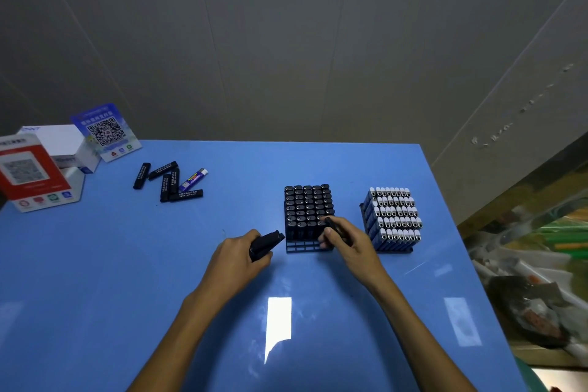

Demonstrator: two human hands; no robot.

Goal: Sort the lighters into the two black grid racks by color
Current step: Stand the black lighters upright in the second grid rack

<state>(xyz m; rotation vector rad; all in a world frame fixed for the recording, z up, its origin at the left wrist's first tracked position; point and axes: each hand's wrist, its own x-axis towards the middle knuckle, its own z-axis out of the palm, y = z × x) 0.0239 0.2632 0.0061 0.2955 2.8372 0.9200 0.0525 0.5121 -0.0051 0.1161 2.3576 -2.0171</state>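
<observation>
A: From the head view, what are the hands doing?

B: The left hand (241,251) is curled round a small bunch of black lighters (265,243), their ends pointing toward the near left corner of the left rack (305,246). The right hand (345,240) pinches a single black lighter (334,227) between thumb and fingers, held at the rack's near right corner.

A: How full is that rack?

B: Nearly full of upright black lighters (307,205). Only the nearest row of cells shows open grid.

A: And the other rack?

B: The right rack (393,250) stands just beside it, apart, on the blue tabletop (159,264). It carries blue lighters with white tops (394,216), packed tight.

A: Any lighters left loose?

B: Yes, a small heap lies far left on the tabletop: several loose black lighters (168,181) lying flat and crossing one another, with one loose blue lighter (194,179) among them.

A: Anything else?

B: At the far left edge stand a red QR code sign (30,172), a white box (68,145) and a blue QR code sign (106,132).
</observation>
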